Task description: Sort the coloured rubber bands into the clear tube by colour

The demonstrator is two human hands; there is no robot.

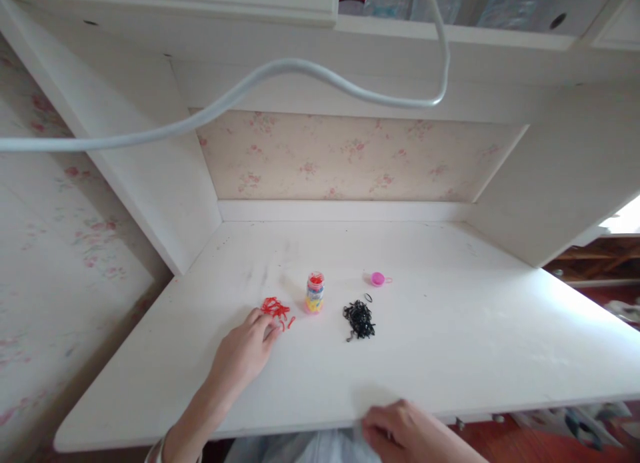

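My left hand (pixel 253 341) is at the near side of a small pile of red rubber bands (pixel 274 307). Its thumb and forefinger are pinched on a red band at the pile's edge, while another loose one lies just to the right. Right of the pile stands a small clear jar (pixel 315 295) with a colourful label and red bands inside. A heap of black rubber bands (pixel 359 320) lies further right, with a single black band apart behind it. My right hand (pixel 393 424) rests at the table's front edge, fingers curled in, with nothing visible in it.
A pink lid (pixel 378 279) with a loop lies behind the black heap on the white table (pixel 450 343). White side panels and a shelf (pixel 280 33) with bottles enclose the table. A white cable (pixel 300 64) hangs across the view above.
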